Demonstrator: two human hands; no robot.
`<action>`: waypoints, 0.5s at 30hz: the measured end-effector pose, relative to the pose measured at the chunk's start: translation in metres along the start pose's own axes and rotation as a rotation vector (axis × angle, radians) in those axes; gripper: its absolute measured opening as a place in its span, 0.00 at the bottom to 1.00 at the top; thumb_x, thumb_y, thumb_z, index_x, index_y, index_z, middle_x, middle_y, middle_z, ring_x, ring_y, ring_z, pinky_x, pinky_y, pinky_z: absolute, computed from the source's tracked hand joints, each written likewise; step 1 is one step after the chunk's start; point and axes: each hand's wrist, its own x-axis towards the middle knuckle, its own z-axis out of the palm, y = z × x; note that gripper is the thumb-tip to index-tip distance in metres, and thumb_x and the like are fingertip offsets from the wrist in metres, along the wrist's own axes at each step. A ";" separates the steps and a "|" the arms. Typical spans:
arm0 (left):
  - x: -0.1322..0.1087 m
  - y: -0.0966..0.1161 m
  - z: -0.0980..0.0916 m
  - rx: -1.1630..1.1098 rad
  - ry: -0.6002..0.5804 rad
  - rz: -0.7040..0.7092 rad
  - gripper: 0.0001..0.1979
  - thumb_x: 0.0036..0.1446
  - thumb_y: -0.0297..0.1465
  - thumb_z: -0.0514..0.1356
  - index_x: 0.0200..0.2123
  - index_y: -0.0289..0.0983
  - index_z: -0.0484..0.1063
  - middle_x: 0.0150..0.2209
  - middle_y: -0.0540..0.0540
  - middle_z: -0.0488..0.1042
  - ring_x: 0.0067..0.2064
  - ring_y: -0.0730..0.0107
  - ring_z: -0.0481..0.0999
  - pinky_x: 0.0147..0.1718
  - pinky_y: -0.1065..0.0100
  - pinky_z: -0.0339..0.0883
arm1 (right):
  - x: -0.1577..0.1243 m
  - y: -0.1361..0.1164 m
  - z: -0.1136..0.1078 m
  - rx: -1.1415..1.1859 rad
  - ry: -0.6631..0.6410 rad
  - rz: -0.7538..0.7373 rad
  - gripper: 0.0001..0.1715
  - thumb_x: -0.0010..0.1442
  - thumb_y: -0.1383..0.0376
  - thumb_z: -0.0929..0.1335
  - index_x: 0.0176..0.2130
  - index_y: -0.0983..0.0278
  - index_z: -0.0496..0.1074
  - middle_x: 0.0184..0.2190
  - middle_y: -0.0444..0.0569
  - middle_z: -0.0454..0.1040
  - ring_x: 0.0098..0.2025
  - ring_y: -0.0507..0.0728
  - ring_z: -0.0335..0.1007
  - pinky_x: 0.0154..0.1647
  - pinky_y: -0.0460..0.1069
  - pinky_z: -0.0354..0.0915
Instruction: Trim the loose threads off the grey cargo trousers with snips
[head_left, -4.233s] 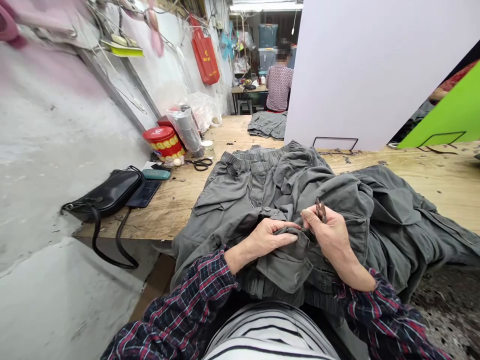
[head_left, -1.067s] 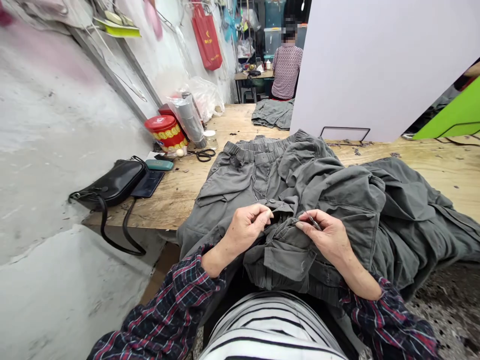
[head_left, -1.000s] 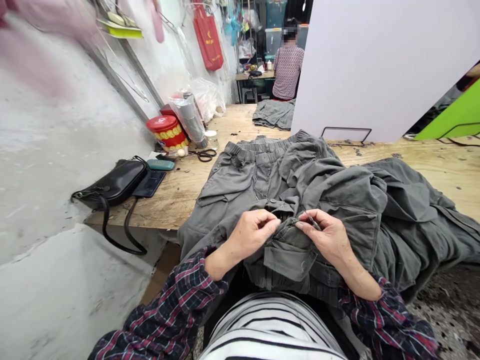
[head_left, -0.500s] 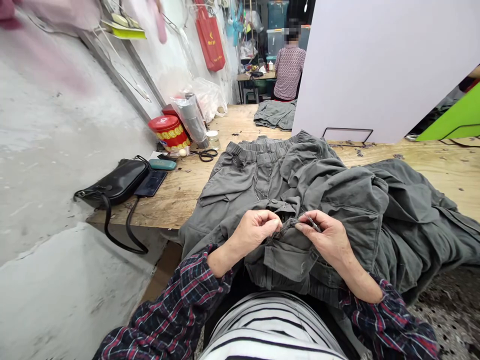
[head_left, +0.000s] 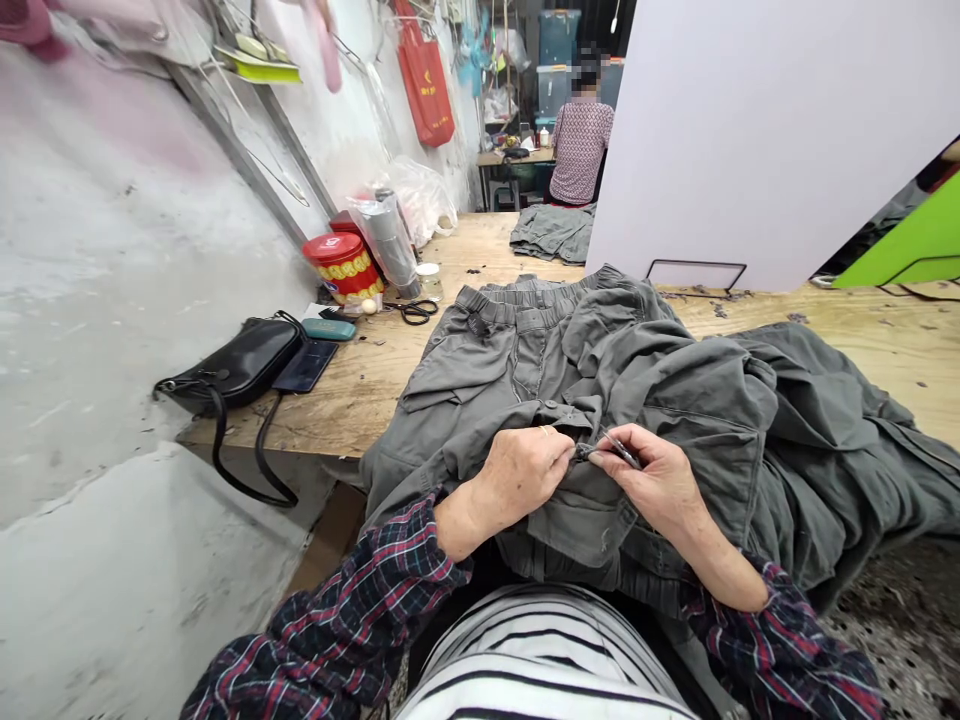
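Quickly: left hand (head_left: 521,475) pinches a fold of the grey cargo trousers (head_left: 660,400), right hand (head_left: 656,495) grips small metal pliers (head_left: 621,450) between thumb and fingers, tips right at that fold. Could be snips, too small to tell. Trousers lie bunched on the wooden table (head_left: 360,400) and over the lap. Risk: a slip could nick or snag the cloth; sagging weight could drag the fold loose.

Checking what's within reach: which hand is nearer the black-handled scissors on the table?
Left. The left hand rests on the trousers, short of the scissors; the right hand lies farther off, past it.
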 end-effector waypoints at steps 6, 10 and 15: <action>-0.008 0.000 -0.012 -0.554 -0.038 -0.259 0.09 0.56 0.29 0.53 0.28 0.34 0.71 0.26 0.46 0.73 0.26 0.74 0.69 0.28 0.72 0.61 | 0.002 -0.001 -0.003 -0.006 -0.007 0.000 0.11 0.51 0.58 0.69 0.29 0.63 0.69 0.24 0.43 0.70 0.26 0.51 0.64 0.27 0.45 0.62; -0.013 0.006 -0.013 -1.119 -0.168 -0.544 0.10 0.52 0.34 0.58 0.27 0.31 0.70 0.22 0.49 0.70 0.21 0.79 0.65 0.22 0.75 0.60 | 0.000 -0.002 -0.004 -0.013 -0.024 -0.017 0.10 0.51 0.58 0.69 0.30 0.63 0.69 0.24 0.43 0.70 0.26 0.51 0.64 0.28 0.45 0.61; -0.022 0.018 -0.006 -1.267 -0.134 -0.646 0.12 0.50 0.36 0.60 0.27 0.30 0.71 0.26 0.46 0.73 0.26 0.75 0.71 0.28 0.73 0.64 | 0.002 0.000 -0.001 -0.004 -0.014 0.000 0.09 0.52 0.59 0.69 0.29 0.63 0.69 0.24 0.42 0.69 0.26 0.50 0.63 0.28 0.45 0.60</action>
